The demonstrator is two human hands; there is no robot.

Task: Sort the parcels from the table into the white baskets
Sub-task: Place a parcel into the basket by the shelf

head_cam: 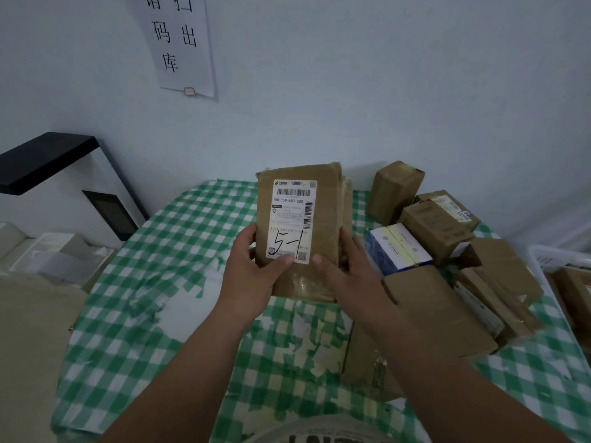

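Observation:
I hold a flat brown cardboard parcel (323,215) upright above the table, its white shipping label facing me with "5-1" handwritten on it. My left hand (252,266) grips its lower left edge, thumb pressed on the label's bottom. My right hand (345,276) grips the lower right edge, thumb on the front. Several more brown parcels (438,225) are piled on the right of the table, with a blue and white box (396,247) among them. A white basket (543,254) shows at the right edge, a brown parcel inside it.
The table wears a green and white checked cloth (179,270). Another brown box (367,359) lies under my right forearm. A black and white device (64,174) stands at the left by the wall. A paper sign (179,43) hangs on the wall.

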